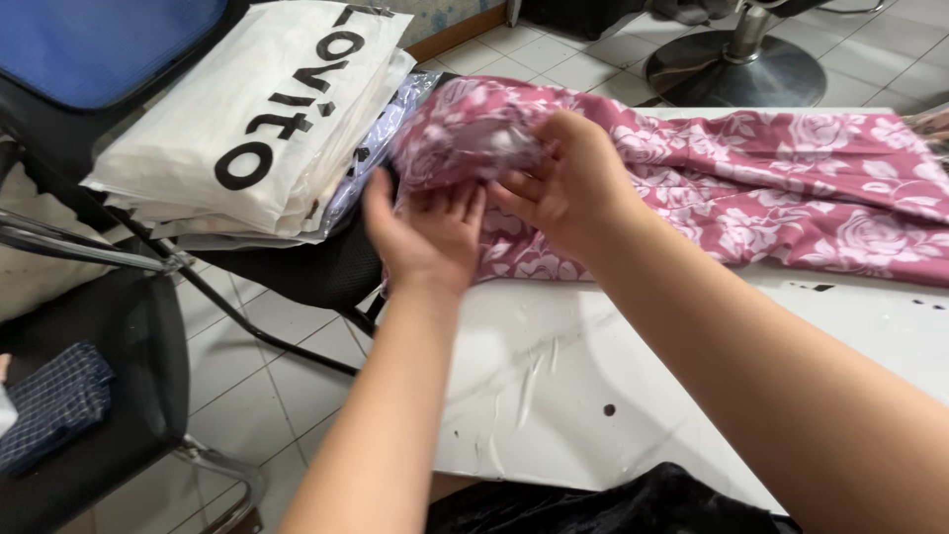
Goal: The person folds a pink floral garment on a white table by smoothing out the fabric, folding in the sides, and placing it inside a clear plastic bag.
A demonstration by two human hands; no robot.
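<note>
Both hands work at the same end of one pink garment with white flowers (751, 198), which lies on the white table (613, 376). Its long axis runs along the far side of the table, from the hands toward the right edge of the view. Right hand (568, 183) is curled over the bunched end of the cloth, with the fingers closed on a fold, so it grips from above. Left hand (427, 232) is below that bunch, palm turned up and fingers half spread, touching the cloth from underneath; whether it pinches anything I cannot tell, because the cloth is blurred there. The bunched end hangs just past the left edge of the table, so it is about equally near to both hands.

Left of the table I count one stack of white flat bags (257, 119) on one black chair (316, 267). Well apart from the table, at the lower left, lies one dark blue checked cloth (49, 400).
</note>
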